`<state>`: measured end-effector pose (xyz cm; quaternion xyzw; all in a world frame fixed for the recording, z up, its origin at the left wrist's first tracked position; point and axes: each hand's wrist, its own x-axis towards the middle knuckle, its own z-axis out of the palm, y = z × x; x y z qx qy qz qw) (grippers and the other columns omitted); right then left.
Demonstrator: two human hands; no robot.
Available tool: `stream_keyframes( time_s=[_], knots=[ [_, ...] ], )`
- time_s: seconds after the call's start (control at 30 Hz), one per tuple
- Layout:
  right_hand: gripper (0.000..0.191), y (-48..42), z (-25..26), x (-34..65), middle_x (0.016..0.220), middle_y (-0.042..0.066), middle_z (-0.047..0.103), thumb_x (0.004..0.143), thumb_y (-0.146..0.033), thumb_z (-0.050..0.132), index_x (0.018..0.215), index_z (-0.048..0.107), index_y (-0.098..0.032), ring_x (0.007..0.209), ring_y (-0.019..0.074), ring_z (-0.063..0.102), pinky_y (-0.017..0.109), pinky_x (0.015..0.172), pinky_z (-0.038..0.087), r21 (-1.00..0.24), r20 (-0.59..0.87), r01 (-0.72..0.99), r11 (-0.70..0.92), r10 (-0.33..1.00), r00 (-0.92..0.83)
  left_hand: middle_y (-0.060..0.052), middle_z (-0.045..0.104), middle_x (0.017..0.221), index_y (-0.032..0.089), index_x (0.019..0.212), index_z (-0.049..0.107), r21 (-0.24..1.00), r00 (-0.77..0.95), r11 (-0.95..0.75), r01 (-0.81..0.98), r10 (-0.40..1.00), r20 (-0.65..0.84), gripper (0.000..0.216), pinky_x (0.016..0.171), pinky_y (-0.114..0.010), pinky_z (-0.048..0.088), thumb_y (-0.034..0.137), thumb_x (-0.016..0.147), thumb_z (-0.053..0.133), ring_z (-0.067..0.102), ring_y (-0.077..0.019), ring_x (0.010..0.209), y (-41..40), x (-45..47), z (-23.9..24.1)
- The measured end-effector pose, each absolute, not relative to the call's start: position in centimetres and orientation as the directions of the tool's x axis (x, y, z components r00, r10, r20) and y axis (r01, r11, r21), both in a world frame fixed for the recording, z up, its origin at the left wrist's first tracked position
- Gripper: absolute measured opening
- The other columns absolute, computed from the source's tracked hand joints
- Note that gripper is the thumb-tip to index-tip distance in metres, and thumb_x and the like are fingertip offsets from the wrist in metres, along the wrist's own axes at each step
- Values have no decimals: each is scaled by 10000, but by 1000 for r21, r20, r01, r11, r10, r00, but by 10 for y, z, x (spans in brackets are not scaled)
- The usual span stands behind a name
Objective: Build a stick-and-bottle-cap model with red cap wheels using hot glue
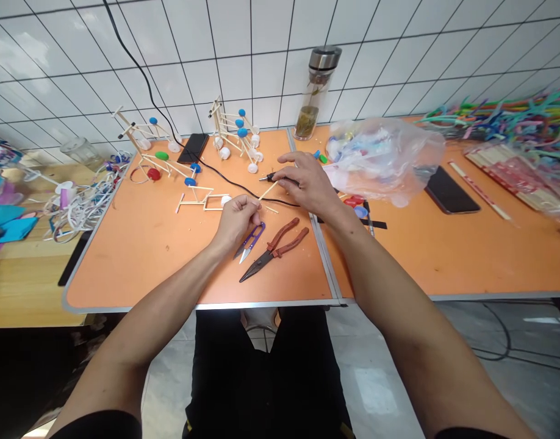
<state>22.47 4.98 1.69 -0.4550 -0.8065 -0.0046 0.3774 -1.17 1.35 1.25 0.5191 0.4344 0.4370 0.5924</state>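
My left hand (pixel 238 222) is closed in a pinch on the near end of a short, thin wooden stick (pixel 268 190). At the stick's far end, the fingertips of my right hand (pixel 305 180) meet it, with one finger raised. A black pen-shaped tool (pixel 269 177) with a metal tip shows behind those fingers; whether the hand touches it is unclear. Below the hands lie purple thread snips (pixel 250 241) and red-handled long-nose pliers (pixel 274 250). Just left of my left hand is a small stick frame (pixel 202 202) with a white round piece.
Stick models with coloured caps (pixel 236 134) stand towards the tiled wall, near a phone (pixel 194 148) and a glass bottle (pixel 314 94). A black cord (pixel 216 171) crosses the table. Rightward are a plastic bag (pixel 385 152), another phone (pixel 451 190) and colourful pipe cleaners (pixel 513 122).
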Motion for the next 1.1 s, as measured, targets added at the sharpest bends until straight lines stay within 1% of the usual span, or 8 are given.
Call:
stream_keyframes(
  time_s=[0.2,0.37,0.57,0.73,0.87,0.93,1.03,1.1],
  knots=[
    [251,51,23,233,1150,109,843,1087,-314,611,1102,853,-248,1145,321,731,489,1081,511,-419,519,674,608,770,-371,13,606,553,211,746,679,998,204,44,-39,978,-36,236,485,-239,303,285,959,746,409,-87,474,16,-14,13],
    [237,48,26,233,1111,112,836,1069,-294,611,1070,838,-228,1085,296,734,433,1008,517,-405,489,687,603,778,-394,18,615,568,212,781,685,999,176,14,-43,984,-6,222,493,-245,294,276,992,717,408,-87,479,17,-14,10],
    [179,36,34,219,1094,102,821,1023,-227,624,1045,802,-215,998,267,708,377,855,465,-387,453,730,563,806,-382,32,640,624,217,826,666,990,86,-93,-103,991,102,322,494,-244,325,460,997,789,435,-82,482,22,-19,14],
    [103,22,42,195,897,33,775,963,-203,666,976,767,-209,823,201,654,323,746,398,-550,343,664,506,862,-373,21,674,721,218,804,631,985,-8,-116,-129,993,116,513,513,-235,383,675,969,797,485,-72,524,24,-18,20],
    [46,16,40,174,849,15,750,923,-196,702,917,747,-202,792,180,648,302,728,410,-696,308,579,425,905,-293,10,697,807,210,851,671,984,-24,-99,-147,995,97,563,519,-232,398,756,955,762,506,-67,540,21,-11,21],
    [28,15,38,168,838,10,752,894,-183,722,884,741,-201,782,173,658,290,718,434,-762,284,526,377,925,-252,17,671,765,205,857,686,988,5,-89,-126,996,90,513,526,-227,390,700,968,767,511,-76,551,20,-8,20],
    [39,16,39,168,760,-2,748,866,-168,748,850,748,-203,736,168,687,273,687,477,-853,193,430,296,944,-268,35,601,657,204,774,649,996,43,-83,-28,996,84,374,555,-220,384,481,996,767,515,-96,573,22,-5,21],
    [37,21,44,174,720,-1,748,879,-171,756,871,763,-207,707,170,714,268,673,515,-903,162,366,226,967,-199,21,639,656,206,748,633,992,62,-108,61,993,104,320,593,-225,401,357,1023,698,532,-109,592,28,-3,24]
  ],
)
